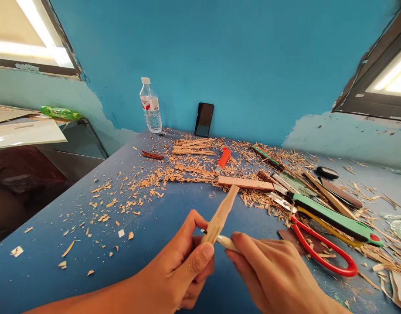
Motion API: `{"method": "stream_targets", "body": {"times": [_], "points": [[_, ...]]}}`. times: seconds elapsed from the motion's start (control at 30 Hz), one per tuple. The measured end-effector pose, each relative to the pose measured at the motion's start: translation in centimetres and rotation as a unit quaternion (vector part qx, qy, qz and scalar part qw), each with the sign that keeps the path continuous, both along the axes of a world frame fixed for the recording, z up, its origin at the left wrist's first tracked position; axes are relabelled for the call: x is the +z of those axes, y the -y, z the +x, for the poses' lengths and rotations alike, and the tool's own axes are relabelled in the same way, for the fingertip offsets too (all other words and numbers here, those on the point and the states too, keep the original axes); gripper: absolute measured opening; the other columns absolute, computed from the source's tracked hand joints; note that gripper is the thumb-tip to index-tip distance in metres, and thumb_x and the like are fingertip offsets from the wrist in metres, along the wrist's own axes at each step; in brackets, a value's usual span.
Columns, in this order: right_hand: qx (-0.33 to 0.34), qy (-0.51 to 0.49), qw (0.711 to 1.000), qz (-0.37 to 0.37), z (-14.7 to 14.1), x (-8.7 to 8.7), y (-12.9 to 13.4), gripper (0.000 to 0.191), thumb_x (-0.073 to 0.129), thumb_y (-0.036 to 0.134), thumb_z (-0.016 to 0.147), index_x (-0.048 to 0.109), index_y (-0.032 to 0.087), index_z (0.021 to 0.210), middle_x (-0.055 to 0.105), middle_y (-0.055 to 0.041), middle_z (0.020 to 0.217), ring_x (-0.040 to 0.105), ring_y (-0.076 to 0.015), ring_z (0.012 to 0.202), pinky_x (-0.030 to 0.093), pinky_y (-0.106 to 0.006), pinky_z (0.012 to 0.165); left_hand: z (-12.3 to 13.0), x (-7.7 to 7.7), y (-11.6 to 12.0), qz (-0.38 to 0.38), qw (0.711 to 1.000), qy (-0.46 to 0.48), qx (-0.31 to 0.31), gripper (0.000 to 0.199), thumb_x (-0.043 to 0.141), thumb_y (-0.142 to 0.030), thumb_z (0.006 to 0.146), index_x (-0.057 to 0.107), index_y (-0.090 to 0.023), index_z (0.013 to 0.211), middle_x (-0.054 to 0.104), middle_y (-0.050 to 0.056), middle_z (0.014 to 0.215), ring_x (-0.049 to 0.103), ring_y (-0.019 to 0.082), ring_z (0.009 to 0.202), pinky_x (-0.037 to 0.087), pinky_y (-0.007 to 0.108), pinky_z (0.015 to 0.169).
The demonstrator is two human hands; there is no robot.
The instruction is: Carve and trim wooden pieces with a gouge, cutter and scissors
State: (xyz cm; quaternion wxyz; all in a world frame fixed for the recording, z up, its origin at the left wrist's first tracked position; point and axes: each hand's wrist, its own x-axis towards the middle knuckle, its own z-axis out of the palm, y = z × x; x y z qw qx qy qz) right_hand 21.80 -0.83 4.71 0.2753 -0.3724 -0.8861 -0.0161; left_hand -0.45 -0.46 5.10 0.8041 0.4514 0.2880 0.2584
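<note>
My left hand (pixel 190 266) is closed around the lower end of a partly carved wooden stick (pixel 222 213), its thumb pressed on the near face. The stick tilts up and away to the right, over the blue table (pixel 174 218). In my right hand (pixel 269 266) is a carving tool (pixel 228 244) with a pale wooden handle and a metal collar, its front end against the stick close to my left thumb. Its cutting edge is mostly hidden by the wood. A small dark tip shows at the stick's left edge.
Wood shavings (pixel 144 183) cover much of the table. Right: red-handled scissors (pixel 331 261), a green-handled tool (pixel 334 218) and a black oval object (pixel 327 172). Ahead lie a wooden strip (pixel 246 183), carved sticks (pixel 194 151) and a red-handled cutter (pixel 224 158); behind stand a bottle (pixel 152 113) and phone (pixel 204 120).
</note>
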Motion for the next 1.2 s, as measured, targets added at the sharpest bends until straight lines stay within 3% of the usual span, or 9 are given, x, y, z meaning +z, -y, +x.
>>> {"method": "stream_targets", "body": {"times": [0.1,0.27,0.43,0.5,0.7,0.83,1.0,1.1,1.2], "points": [[-0.005,-0.092,0.965,-0.245,0.1,1.0,0.5,0.047,0.035,0.045,0.114,0.055,0.023,0.078,0.053,0.0051,0.056,0.045,-0.01,0.045,0.031,-0.025,0.044,-0.6,0.4,-0.2,0.028,1.0,-0.006,-0.001,0.04,0.051,-0.067,0.102,0.038,-0.03,0.105,0.036,-0.011,0.076,0.018,0.003,0.048,0.015,0.018,0.043],[0.055,-0.193,0.764,-0.613,0.5,2.6,0.7,0.062,0.034,0.074,0.105,0.063,0.02,0.093,0.035,0.0074,0.058,0.032,-0.0102,0.047,0.027,-0.023,0.042,-1.2,0.6,-0.1,0.225,0.972,-0.068,0.002,0.037,0.05,-0.061,0.105,0.051,-0.024,0.105,0.034,-0.007,0.071,0.029,0.009,0.061,0.024,0.026,0.056],[-0.039,-0.053,0.985,-0.16,0.2,0.9,-0.6,0.051,0.031,0.045,0.115,0.062,0.02,0.082,0.053,0.0019,0.063,0.043,-0.0121,0.05,0.023,-0.028,0.049,0.2,-0.6,-0.2,-0.002,0.999,-0.015,0.043,0.041,0.057,-0.066,0.1,0.041,-0.031,0.112,0.043,-0.011,0.076,0.024,0.003,0.045,0.027,0.016,0.042],[-0.058,0.016,0.998,-0.009,0.0,-0.1,-0.8,0.048,0.031,0.035,0.116,0.057,0.021,0.079,0.056,0.0025,0.061,0.044,-0.0119,0.046,0.022,-0.031,0.049,0.6,-0.9,-0.3,-0.066,0.997,0.012,0.047,0.046,0.062,-0.068,0.096,0.038,-0.032,0.11,0.041,-0.013,0.073,0.023,0.002,0.042,0.03,0.014,0.039],[-0.067,-0.007,0.972,-0.225,0.0,0.6,0.7,0.048,0.025,0.043,0.116,0.049,0.025,0.078,0.05,0.0064,0.054,0.04,-0.0122,0.044,0.024,-0.029,0.046,0.0,0.1,0.0,0.022,0.997,-0.069,0.012,0.035,0.05,-0.062,0.105,0.044,-0.03,0.117,0.031,-0.012,0.069,0.016,0.004,0.045,0.019,0.015,0.039],[-0.01,-0.071,0.894,-0.443,1.2,3.6,1.4,0.057,0.027,0.068,0.108,0.048,0.024,0.079,0.05,0.0024,0.067,0.043,-0.0138,0.061,0.032,-0.027,0.054,-0.9,0.8,-0.7,0.29,0.95,-0.117,-0.028,0.024,0.044,-0.05,0.109,0.049,-0.029,0.119,0.036,-0.007,0.069,0.031,0.012,0.055,0.027,0.025,0.051],[0.132,-0.09,0.632,-0.759,1.9,5.3,2.7,0.069,0.045,0.091,0.089,0.042,0.023,0.075,0.031,0.007,0.064,0.026,-0.0079,0.054,0.024,-0.021,0.047,-1.4,2.1,-1.7,0.571,0.792,-0.104,-0.192,0.016,0.053,-0.03,0.105,0.063,-0.027,0.093,0.059,0.006,0.08,0.049,0.021,0.07,0.036,0.034,0.066],[0.066,-0.09,0.792,-0.6,1.6,4.7,3.0,0.064,0.028,0.081,0.101,0.048,0.023,0.083,0.038,0.0058,0.064,0.03,-0.0091,0.052,0.024,-0.022,0.047,-0.4,2.4,-0.8,0.42,0.899,-0.101,-0.067,0.012,0.064,-0.037,0.101,0.066,-0.026,0.105,0.056,0.001,0.077,0.045,0.016,0.067,0.036,0.029,0.064],[-0.044,0.087,0.975,-0.199,1.4,4.3,1.0,0.061,0.016,0.058,0.112,0.059,0.02,0.092,0.048,0.0027,0.057,0.033,-0.012,0.045,0.017,-0.029,0.048,1.7,2.1,0.4,0.245,0.964,-0.085,0.052,0.034,0.053,-0.056,0.104,0.053,-0.026,0.119,0.041,-0.007,0.073,0.032,0.011,0.057,0.032,0.023,0.054]]}}
